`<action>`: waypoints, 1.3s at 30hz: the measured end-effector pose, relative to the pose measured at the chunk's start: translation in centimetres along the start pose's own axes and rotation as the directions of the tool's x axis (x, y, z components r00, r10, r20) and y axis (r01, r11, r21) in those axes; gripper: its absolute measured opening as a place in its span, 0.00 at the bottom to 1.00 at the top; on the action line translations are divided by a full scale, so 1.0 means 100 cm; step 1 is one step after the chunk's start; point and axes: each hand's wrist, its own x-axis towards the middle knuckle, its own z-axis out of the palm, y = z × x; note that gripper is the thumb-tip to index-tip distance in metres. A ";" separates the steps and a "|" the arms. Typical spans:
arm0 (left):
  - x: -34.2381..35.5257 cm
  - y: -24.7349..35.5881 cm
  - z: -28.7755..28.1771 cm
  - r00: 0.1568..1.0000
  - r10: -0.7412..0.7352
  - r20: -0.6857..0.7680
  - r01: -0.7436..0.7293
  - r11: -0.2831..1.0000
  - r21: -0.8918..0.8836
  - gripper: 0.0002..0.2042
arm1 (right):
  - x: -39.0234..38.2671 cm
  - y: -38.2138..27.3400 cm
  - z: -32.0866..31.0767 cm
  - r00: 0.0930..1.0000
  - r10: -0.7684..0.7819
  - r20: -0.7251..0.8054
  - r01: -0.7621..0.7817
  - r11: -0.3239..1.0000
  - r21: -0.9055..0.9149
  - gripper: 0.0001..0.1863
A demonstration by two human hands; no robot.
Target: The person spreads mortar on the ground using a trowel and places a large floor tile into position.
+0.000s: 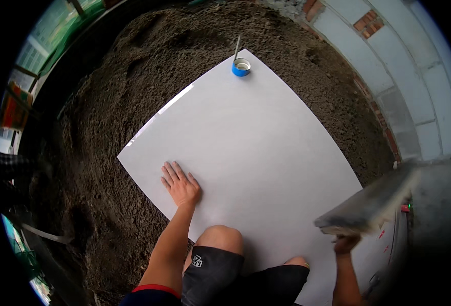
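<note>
Fingers (pixel 171 171) of the left hand (pixel 183 191) lay open and spread, palm down on the left part of a large white tile (pixel 235 137), holding nothing. Left of that hand, dark crumbly soil (pixel 98 148) showed beyond the tile's edge; the tile lay on this soil, reaching from the person's knees (pixel 219 237) up to a far corner. At that corner sat a round blue pot (pixel 240 71), with a thin rod (pixel 237 48) rising just behind its left side.

The tile looked heavy and stiff, its smooth face likely slippery to a bare palm, its thin edges and corners likely to chip. The best hold seemed to be from below, at two opposite edges, the load shared evenly, rather than by a corner.

At the right, the right hand (pixel 346 245) was closed on the underside of a long grey tool (pixel 363 206), raised over the tile's right part; blur hid the exact grip. Farther right stood a pale block wall (pixel 409 66).
</note>
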 end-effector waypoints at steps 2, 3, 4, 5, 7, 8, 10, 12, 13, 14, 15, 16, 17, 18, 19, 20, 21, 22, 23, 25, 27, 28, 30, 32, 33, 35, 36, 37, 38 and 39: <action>0.001 -0.009 -0.004 1.000 -0.005 -0.008 0.005 1.000 0.003 0.32 | -0.026 0.014 0.051 0.867 0.261 0.424 -0.078 0.912 -0.404 0.31; 0.003 -0.006 -0.003 1.000 0.000 -0.014 -0.001 1.000 -0.009 0.32 | -0.018 0.016 0.084 0.674 0.501 0.543 -0.127 0.802 -0.583 0.33; 0.003 -0.012 -0.002 1.000 -0.003 -0.011 0.002 1.000 -0.014 0.32 | -0.006 0.012 0.094 0.690 0.487 0.536 -0.117 0.805 -0.582 0.33; 0.014 -0.011 -0.003 1.000 0.001 -0.029 -0.002 1.000 -0.031 0.32 | 0.017 0.002 0.111 0.721 0.458 0.519 -0.107 0.815 -0.570 0.34; 0.002 -0.025 -0.006 1.000 -0.012 0.001 0.012 1.000 -0.021 0.32 | 0.066 -0.078 0.134 0.480 0.708 0.518 -0.483 0.706 -0.518 0.33; 0.007 -0.025 -0.009 1.000 -0.022 -0.007 0.022 0.999 -0.028 0.32 | 0.084 -0.114 0.138 0.509 0.685 0.521 -0.506 0.728 -0.462 0.31; 0.008 -0.037 -0.007 0.999 -0.039 -0.021 0.039 0.999 -0.005 0.32 | 0.104 -0.170 0.128 0.551 0.577 0.603 -0.482 0.810 -0.334 0.29; 0.008 -0.026 -0.002 0.999 -0.034 -0.005 0.034 0.999 -0.018 0.33 | 0.123 -0.207 0.100 0.683 0.380 0.624 -0.386 0.913 -0.134 0.28; 0.008 -0.029 -0.002 1.000 -0.028 0.002 0.028 1.000 -0.013 0.33 | 0.119 -0.217 0.095 0.770 0.273 0.577 -0.339 0.941 0.006 0.26; 0.007 -0.030 0.000 1.000 -0.023 -0.006 0.023 0.999 -0.025 0.33 | 0.105 -0.217 0.099 0.842 0.192 0.503 -0.305 0.940 0.152 0.26; 0.006 -0.030 0.000 1.000 -0.023 0.002 0.023 0.999 -0.038 0.33 | 0.088 -0.215 0.102 0.902 0.121 0.414 -0.255 0.924 0.286 0.25; 0.007 -0.030 -0.003 1.000 -0.027 0.008 0.027 0.999 -0.044 0.33 | 0.066 -0.201 0.108 0.909 0.083 0.410 -0.210 0.938 0.275 0.25; 0.006 -0.030 -0.004 0.999 -0.031 0.019 0.032 0.998 -0.050 0.33 | 0.042 -0.176 0.115 0.912 0.048 0.406 -0.165 0.951 0.260 0.26; 0.007 -0.028 -0.003 1.000 -0.026 0.018 0.027 0.997 -0.072 0.33 | 0.020 -0.134 0.120 0.857 0.000 0.515 -0.009 1.000 0.015 0.28; 0.011 -0.023 -0.002 1.000 -0.025 0.012 0.026 0.996 -0.085 0.33 | 0.007 -0.095 0.134 0.788 -0.015 0.615 0.180 0.962 -0.206 0.30; 0.011 -0.020 -0.002 1.000 -0.020 0.010 0.021 0.995 -0.093 0.33 | 0.000 -0.086 0.162 0.738 0.094 0.669 0.168 0.934 -0.316 0.30; 0.011 -0.013 -0.002 1.000 -0.011 0.008 0.011 0.994 -0.105 0.33 | -0.001 -0.079 0.187 0.684 0.207 0.699 0.166 0.889 -0.426 0.30; 0.015 -0.011 -0.006 0.999 -0.018 0.034 0.022 0.993 -0.117 0.33 | 0.014 -0.063 0.201 0.703 0.108 0.703 0.248 0.889 -0.385 0.30; 0.010 -0.014 -0.007 0.999 -0.027 0.041 0.031 0.993 -0.115 0.33 | 0.027 -0.081 0.205 0.687 0.033 0.726 0.332 0.875 -0.353 0.30; 0.013 -0.026 -0.008 0.999 -0.043 0.027 0.046 0.993 -0.106 0.33 | 0.076 -0.169 0.246 0.376 0.558 0.740 -0.306 0.829 -0.469 0.30; 0.014 -0.029 -0.009 0.999 -0.043 0.024 0.046 0.992 -0.114 0.33 | 0.099 -0.240 0.248 0.412 0.470 0.781 -0.381 0.867 -0.321 0.29; 0.013 -0.033 -0.010 0.998 -0.054 0.028 0.057 0.992 -0.109 0.33 | 0.110 -0.277 0.242 0.449 0.355 0.820 -0.341 0.916 -0.210 0.27; 0.009 -0.033 -0.007 0.996 -0.073 0.052 0.079 0.990 -0.116 0.33 | 0.128 -0.315 0.228 0.568 0.068 0.820 -0.198 0.979 0.056 0.24; 0.009 -0.035 -0.007 0.994 -0.080 0.070 0.087 0.990 -0.113 0.34 | 0.105 -0.314 0.235 0.831 0.027 0.556 -0.243 0.916 0.318 0.20; 0.011 -0.030 -0.009 0.994 -0.070 0.079 0.080 0.989 -0.124 0.34 | 0.092 -0.280 0.243 0.878 -0.105 0.467 -0.064 0.941 0.332 0.20; 0.015 -0.020 -0.013 0.994 -0.055 0.092 0.068 0.987 -0.143 0.34 | 0.077 -0.204 0.258 0.720 -0.521 0.457 0.495 0.848 0.187 0.22; 0.017 -0.018 -0.012 0.994 -0.052 0.094 0.066 0.986 -0.152 0.34 | 0.063 -0.189 0.278 0.676 -0.289 0.678 0.375 0.927 0.022 0.24; 0.020 -0.014 -0.012 0.994 -0.048 0.095 0.064 0.984 -0.165 0.34 | 0.052 -0.179 0.298 0.576 -0.019 0.817 0.279 0.944 -0.175 0.26; 0.022 -0.004 -0.011 0.994 -0.034 0.101 0.053 0.981 -0.188 0.34 | 0.060 -0.162 0.318 0.547 0.080 0.833 0.321 0.899 -0.297 0.28; 0.029 -0.008 -0.011 0.996 -0.023 0.089 0.039 0.981 -0.188 0.34 | 0.066 -0.158 0.342 0.519 0.182 0.835 0.349 0.847 -0.401 0.30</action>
